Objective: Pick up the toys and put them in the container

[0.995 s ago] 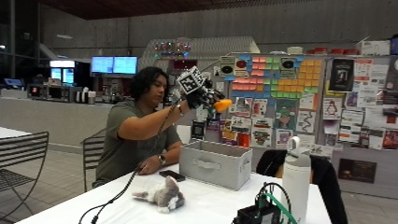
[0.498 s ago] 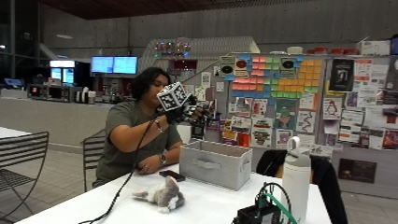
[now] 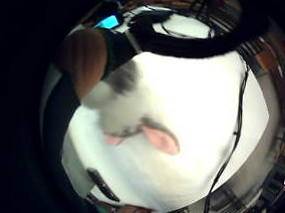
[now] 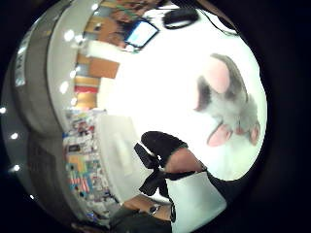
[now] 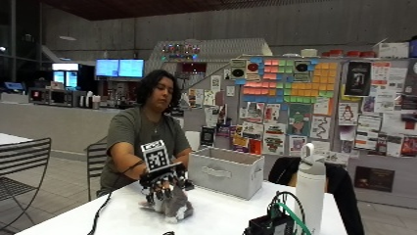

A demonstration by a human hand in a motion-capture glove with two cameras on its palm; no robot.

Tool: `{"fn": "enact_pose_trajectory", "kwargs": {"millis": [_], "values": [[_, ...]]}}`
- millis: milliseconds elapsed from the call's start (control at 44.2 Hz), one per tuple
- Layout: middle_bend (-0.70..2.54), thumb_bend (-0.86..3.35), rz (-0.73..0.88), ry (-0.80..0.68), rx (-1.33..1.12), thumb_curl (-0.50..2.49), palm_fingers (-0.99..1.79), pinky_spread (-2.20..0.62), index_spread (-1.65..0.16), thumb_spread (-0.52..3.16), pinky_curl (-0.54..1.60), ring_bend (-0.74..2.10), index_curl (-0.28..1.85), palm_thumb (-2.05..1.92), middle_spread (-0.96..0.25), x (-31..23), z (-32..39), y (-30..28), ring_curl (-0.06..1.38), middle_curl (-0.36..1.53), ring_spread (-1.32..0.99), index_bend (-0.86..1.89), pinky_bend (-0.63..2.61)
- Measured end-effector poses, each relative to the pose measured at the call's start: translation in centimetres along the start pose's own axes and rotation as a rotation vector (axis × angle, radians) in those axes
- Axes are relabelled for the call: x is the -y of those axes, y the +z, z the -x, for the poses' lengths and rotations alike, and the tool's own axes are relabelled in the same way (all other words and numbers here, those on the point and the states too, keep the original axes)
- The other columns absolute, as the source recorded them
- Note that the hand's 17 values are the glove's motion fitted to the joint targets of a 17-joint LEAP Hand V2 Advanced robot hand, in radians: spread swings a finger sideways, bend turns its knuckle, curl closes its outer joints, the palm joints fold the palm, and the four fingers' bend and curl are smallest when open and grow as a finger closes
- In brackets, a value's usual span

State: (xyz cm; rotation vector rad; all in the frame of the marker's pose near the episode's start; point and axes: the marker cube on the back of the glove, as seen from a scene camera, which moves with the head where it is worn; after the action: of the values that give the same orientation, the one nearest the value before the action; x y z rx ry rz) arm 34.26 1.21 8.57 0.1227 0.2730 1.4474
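A grey plush toy (image 5: 178,208) with pink ears and feet lies on the white table (image 5: 221,215) in front of the seated person. My gloved right hand (image 5: 163,185) hovers right over it, fingers spread and pointing down at its back; nothing is gripped. The palm views show the same plush toy (image 3: 127,110) (image 4: 228,102) close beneath the palm, lying on the bare tabletop. The grey fabric container (image 5: 224,172) stands just behind and to the right of the toy, and its inside is hidden from view.
A tall white bottle (image 5: 311,183) and a black device with green cables (image 5: 277,224) stand at the table's near right. A black cable (image 5: 99,215) trails off the left edge. A dark phone (image 3: 103,184) lies near the person. A metal chair (image 5: 26,161) is at left.
My hand has come down from head height, above the container, to just over the plush toy on the table. The orange thing seen by its fingers one second ago no longer shows.
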Motion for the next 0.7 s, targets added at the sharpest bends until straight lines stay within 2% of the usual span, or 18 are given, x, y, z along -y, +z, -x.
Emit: {"fn": "enact_pose_trajectory", "kwargs": {"millis": [68,226,317,407,452,498,520,611,701], "values": [[0.43,-0.04,-0.005,0.069,-0.051,0.30,-0.31,-0.09,-0.37,0.97,0.58,0.64,0.44,-0.02,-0.19,0.6,-0.9,2.7,0.52,0.65,-0.23,0.23,1.19],[0.26,-0.03,0.006,0.112,-0.052,0.31,-0.22,-0.02,-0.35,0.94,0.56,0.46,0.37,0.00,-0.10,1.7,-1.1,5.5,0.44,0.57,-0.13,0.10,1.20],[0.27,0.00,-0.153,0.097,-0.140,0.33,-0.10,-0.01,-0.34,0.95,0.53,0.51,0.32,0.06,-0.08,2.5,-0.1,5.9,0.43,0.56,-0.12,0.08,1.16],[0.23,0.06,-0.222,-0.020,-0.211,0.35,0.19,-0.07,-0.40,1.02,0.48,0.63,0.37,0.19,-0.11,1.8,0.6,6.3,0.44,0.53,-0.18,0.29,1.02],[0.14,0.07,-0.251,0.003,-0.232,0.35,0.57,-0.21,-0.40,1.05,0.47,0.78,0.34,0.23,-0.13,1.1,1.0,6.5,0.45,0.49,-0.24,0.25,1.15],[0.14,0.08,-0.302,0.073,-0.250,0.35,0.75,-0.28,-0.40,1.07,0.42,0.85,0.33,0.26,-0.16,0.4,1.5,6.6,0.44,0.47,-0.29,0.22,1.15],[0.16,0.09,-0.322,0.063,-0.267,0.35,0.79,-0.31,-0.40,1.09,0.41,0.86,0.32,0.27,-0.18,0.1,1.5,6.6,0.43,0.47,-0.31,0.20,1.16],[0.32,0.14,-0.385,-0.148,-0.369,0.35,1.06,-0.37,-0.39,1.24,0.42,1.06,0.32,0.33,-0.26,-1.5,0.9,6.2,0.52,0.53,-0.35,0.12,1.10],[0.45,0.20,-0.435,-0.203,-0.374,0.35,1.13,-0.40,-0.39,1.39,0.44,1.20,0.31,0.39,-0.31,-4.0,0.6,5.8,0.58,0.60,-0.36,0.08,1.08]]}}
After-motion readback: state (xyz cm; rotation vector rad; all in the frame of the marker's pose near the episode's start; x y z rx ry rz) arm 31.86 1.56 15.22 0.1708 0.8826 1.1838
